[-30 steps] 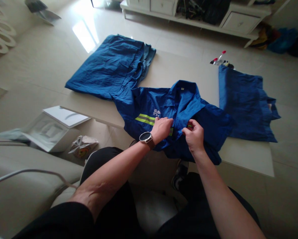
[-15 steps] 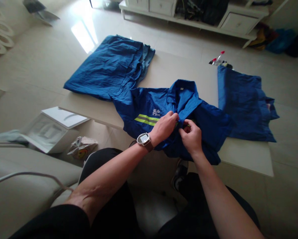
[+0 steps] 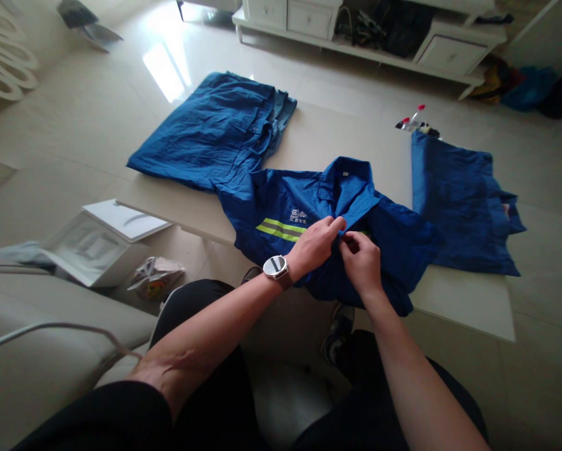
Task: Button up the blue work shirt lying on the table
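A blue work jacket (image 3: 285,194) with a collar, a white chest logo and a yellow-green and grey reflective stripe lies front side up across the near edge of the table. My left hand (image 3: 317,245), with a watch on its wrist, pinches the jacket's front edge just below the collar. Close beside it, my right hand (image 3: 363,260) pinches the other side of the front opening with thumb and fingertips. The two hands nearly touch, and the bit of cloth between the fingertips is mostly hidden. The jacket's lower part hangs over the table edge toward my knees.
Folded blue clothes (image 3: 205,131) lie at the table's left, and another folded blue garment (image 3: 459,200) at its right. Behind that one are small red-capped items (image 3: 419,111). An open white box (image 3: 102,244) stands left of the table (image 3: 468,300). A white cabinet (image 3: 309,22) is beyond.
My hands have drawn slightly closer together at the jacket's front opening, still pinching the cloth. The whole view has shifted a little.
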A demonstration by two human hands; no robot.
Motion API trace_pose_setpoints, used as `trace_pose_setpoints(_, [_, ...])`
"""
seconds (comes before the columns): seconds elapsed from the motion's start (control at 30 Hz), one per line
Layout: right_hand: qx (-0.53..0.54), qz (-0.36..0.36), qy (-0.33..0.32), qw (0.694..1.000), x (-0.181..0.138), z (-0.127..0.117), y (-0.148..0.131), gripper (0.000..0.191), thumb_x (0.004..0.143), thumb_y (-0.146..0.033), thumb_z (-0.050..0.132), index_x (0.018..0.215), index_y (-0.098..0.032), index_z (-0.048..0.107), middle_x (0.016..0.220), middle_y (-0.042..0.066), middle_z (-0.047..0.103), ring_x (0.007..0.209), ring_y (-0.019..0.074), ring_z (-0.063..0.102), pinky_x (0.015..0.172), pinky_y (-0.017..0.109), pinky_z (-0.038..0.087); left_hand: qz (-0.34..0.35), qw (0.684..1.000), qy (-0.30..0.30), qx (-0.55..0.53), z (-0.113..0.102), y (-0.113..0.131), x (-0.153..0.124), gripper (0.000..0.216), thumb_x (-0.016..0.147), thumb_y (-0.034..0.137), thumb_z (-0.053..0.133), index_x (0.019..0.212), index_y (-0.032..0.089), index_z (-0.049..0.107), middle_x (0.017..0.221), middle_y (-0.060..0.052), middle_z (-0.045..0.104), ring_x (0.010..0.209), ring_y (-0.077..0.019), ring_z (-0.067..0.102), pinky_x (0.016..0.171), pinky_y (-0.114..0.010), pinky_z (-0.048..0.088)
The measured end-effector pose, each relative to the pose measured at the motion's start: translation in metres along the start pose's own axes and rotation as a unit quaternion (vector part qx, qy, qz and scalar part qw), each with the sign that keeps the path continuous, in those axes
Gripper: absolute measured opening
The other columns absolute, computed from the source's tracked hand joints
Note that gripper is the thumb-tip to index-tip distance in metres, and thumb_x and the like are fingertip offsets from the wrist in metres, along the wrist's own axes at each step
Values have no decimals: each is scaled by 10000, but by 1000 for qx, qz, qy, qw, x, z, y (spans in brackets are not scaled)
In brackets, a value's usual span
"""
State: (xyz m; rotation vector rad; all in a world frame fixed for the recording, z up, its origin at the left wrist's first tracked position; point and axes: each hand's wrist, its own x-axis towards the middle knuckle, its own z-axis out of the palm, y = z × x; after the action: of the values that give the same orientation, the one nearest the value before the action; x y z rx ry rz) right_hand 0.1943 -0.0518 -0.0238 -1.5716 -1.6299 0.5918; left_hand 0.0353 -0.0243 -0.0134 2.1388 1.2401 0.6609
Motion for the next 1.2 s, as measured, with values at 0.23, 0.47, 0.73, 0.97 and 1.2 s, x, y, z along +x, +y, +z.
trace_pose_setpoints(0.23, [-70, -53, -22, 996, 2, -3, 1, 130, 922, -243, 551, 802, -230, 599, 835, 57, 651, 765, 223, 600, 732, 343, 452, -12, 994, 51, -91, 8, -1, 3, 282, 900, 31, 450, 1088, 195, 581, 988, -62, 663, 902, -185, 620, 831, -297, 496])
trace_pose_setpoints(0.47, [-124, -67, -23, 990, -2, -1, 1, 113, 944, -205, 502, 860, -234, 573, 903, 78, 638, 821, 246, 589, 718, 346, 414, -118, 976, 40, -178, 8, 3, 6, 69, 826, 129, 639, 876, 174, 625, 831, -21, 697, 780, -150, 632, 727, -256, 480])
trace_pose_setpoints(0.73, [-108, -55, -48, 991, -2, 1, 4, 106, 917, -201, 513, 821, -241, 529, 852, 53, 597, 781, 232, 561, 719, 343, 397, -208, 944, -8, -254, 13, -8, 9, 234, 851, 98, 566, 1018, 126, 728, 851, -39, 753, 752, -140, 650, 670, -230, 468])
trace_pose_setpoints(0.97, [-92, -46, -58, 993, -1, -4, 3, 104, 903, -202, 524, 810, -239, 554, 836, 47, 605, 777, 229, 581, 730, 345, 410, -205, 945, -8, -253, 19, -16, 9, 302, 773, 0, 597, 998, 115, 761, 897, -68, 792, 811, -144, 713, 707, -212, 514])
trace_pose_setpoints(1.2, [-96, -32, -60, 993, 0, -5, 3, 108, 878, -203, 531, 778, -242, 541, 814, 44, 604, 758, 224, 579, 724, 344, 420, -179, 967, 11, -182, 22, -13, 8, 191, 785, 44, 664, 916, 132, 773, 857, -58, 784, 783, -149, 696, 726, -233, 513])
